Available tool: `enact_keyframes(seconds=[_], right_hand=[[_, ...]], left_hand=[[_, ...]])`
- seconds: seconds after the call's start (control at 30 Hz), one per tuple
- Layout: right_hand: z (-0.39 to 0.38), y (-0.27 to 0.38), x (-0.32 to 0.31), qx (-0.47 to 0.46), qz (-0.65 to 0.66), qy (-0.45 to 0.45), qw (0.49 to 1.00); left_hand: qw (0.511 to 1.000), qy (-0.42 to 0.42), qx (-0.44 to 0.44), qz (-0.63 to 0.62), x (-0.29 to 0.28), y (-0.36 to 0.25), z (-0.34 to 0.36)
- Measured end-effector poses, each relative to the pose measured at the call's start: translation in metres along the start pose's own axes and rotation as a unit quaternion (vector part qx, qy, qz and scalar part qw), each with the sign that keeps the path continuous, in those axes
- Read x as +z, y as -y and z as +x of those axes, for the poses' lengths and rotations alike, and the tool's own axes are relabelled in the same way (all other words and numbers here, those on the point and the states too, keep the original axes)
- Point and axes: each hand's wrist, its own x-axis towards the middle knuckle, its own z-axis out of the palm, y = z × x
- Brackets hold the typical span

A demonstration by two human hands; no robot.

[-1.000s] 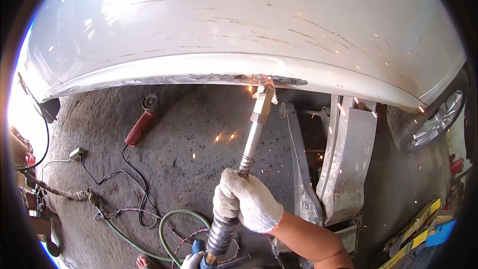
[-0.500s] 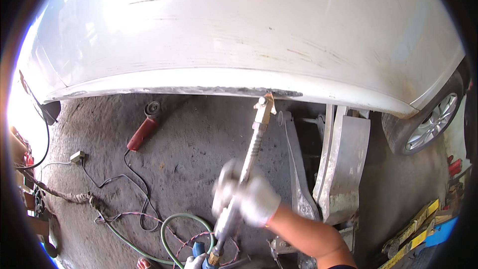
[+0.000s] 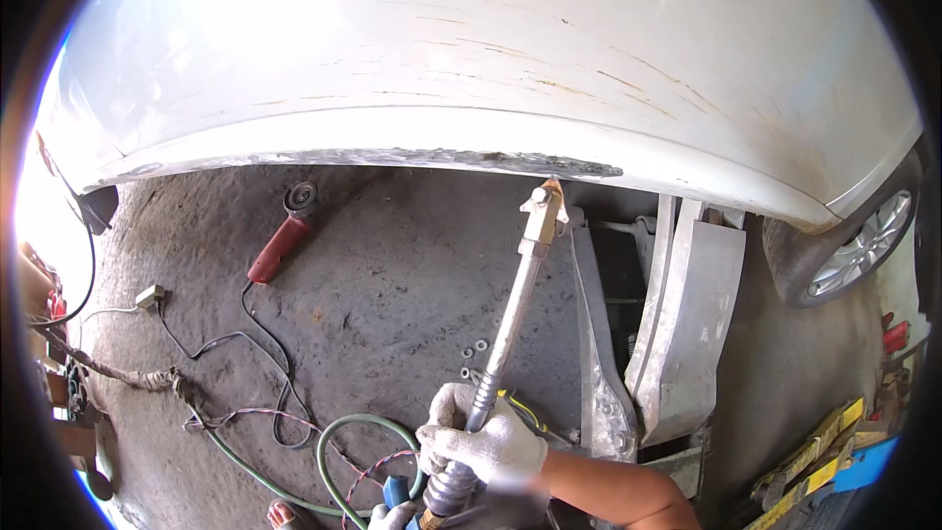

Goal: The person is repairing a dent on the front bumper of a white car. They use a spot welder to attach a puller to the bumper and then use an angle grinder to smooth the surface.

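My right hand (image 3: 483, 444), in a white knit glove, is closed around the sliding grip of a long metal puller tool (image 3: 518, 304). My left hand (image 3: 390, 515), also gloved and cut off by the lower edge, grips the tool's blue rear body (image 3: 397, 494). The tool's angled metal tip (image 3: 545, 206) is at the lower edge of a white car's sill (image 3: 706, 179); I cannot tell whether they touch. Left of the tip, a dark, roughly scraped strip (image 3: 442, 155) runs along the sill. Scratches mark the door (image 3: 549, 49) above it.
A red angle grinder (image 3: 280, 247) lies on concrete among cords and a green hose (image 3: 353, 419). A metal lift (image 3: 687, 314) stands under the car, left of its wheel (image 3: 854, 245). Yellow-and-blue equipment (image 3: 844, 442) is at lower right, a bare foot in a sandal (image 3: 282, 515) at bottom.
The bright sparks around the tip have vanished. The tip has shifted right and slightly down along the sill, and my right hand has slid lower on the tool.
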Motion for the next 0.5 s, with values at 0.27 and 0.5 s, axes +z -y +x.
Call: enact_keyframes(seconds=[0.27,0.5], right_hand=[[0.006,-0.009,0.005,-0.013,-0.108,0.011,0.994],[0.031,-0.096,-0.034,-0.036,-0.306,-0.087,0.948]], left_hand=[[0.989,-0.043,0.064,-0.124,-0.01,0.058,0.059],[0.975,-0.054,0.204,-0.064,-0.017,0.052,0.056]])
